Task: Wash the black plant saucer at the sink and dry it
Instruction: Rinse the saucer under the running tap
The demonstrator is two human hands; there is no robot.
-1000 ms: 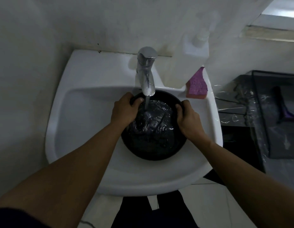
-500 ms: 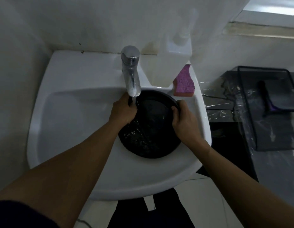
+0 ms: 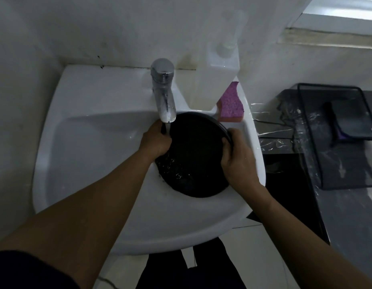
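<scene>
The round black plant saucer (image 3: 193, 155) is held over the right half of the white sink (image 3: 93, 147), under the chrome tap (image 3: 163, 90). A thin stream of water falls from the spout onto the saucer's left rim. My left hand (image 3: 155, 140) grips that left rim just below the spout. The right rim is gripped by my right hand (image 3: 237, 157), fingers curled over the edge. Water glistens in the saucer's lower left part.
A pink sponge (image 3: 231, 106) lies on the sink's back right ledge beside a white soap dispenser (image 3: 217, 78). To the right stands a dark counter with a black mesh tray (image 3: 335, 138) holding a dark cloth. A wall runs close on the left.
The saucer has tipped so water has drained toward its lower left. The stream now hits the left rim by my left hand instead of the saucer's middle.
</scene>
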